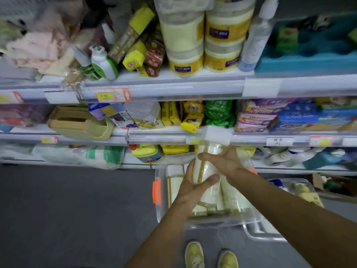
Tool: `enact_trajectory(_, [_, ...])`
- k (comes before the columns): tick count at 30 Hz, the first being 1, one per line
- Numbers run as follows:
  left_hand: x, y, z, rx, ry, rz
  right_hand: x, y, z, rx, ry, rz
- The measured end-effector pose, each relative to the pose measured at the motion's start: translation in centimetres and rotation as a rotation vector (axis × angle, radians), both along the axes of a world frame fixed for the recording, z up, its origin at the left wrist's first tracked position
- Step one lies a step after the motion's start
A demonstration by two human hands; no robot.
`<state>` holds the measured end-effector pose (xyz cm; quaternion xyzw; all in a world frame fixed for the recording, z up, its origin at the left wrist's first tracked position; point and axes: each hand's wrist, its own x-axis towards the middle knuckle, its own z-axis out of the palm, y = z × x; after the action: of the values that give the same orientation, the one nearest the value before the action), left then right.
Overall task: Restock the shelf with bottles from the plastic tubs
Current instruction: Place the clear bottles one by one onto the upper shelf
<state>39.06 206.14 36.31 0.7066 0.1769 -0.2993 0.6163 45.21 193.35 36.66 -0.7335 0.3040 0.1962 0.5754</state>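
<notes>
Both hands hold one tall clear bottle (209, 151) with a white square cap and a white label, raised above a clear plastic tub (160, 207) with orange latches. My left hand (193, 184) grips its lower part from below and the left. My right hand (226, 163) wraps its middle from the right. Several more bottles (174, 182) of the same kind lie in the tub beneath. The bottle's cap reaches the edge of the middle shelf (164, 138).
A second clear tub (301, 190) sits to the right on the grey floor. The shelves hold soap packs (191, 117), white and yellow jars (185, 45), tissue boxes (257, 118) and yellow bottles (146, 151) on the bottom shelf. My two yellow-green shoes (210, 256) stand below the tub.
</notes>
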Motion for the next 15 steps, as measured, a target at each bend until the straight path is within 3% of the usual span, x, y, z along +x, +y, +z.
enact_trajectory(3, [-0.9,0.8,5.0,-0.100,0.084,0.078,-0.1,-0.3,4.4,0.163,-0.044,0.063])
enact_trajectory(7, [-2.8,1.9,9.7,-0.448,0.319,0.301,-0.6,-0.4,9.0,0.337,-0.032,0.072])
enact_trajectory(10, [-4.0,2.4,12.5,-0.543,0.323,0.290,-1.2,0.6,12.5,0.456,-0.037,0.087])
enact_trajectory(15, [-4.3,3.5,16.5,-0.587,0.252,0.176,-2.0,1.4,18.5,0.386,-0.183,0.089])
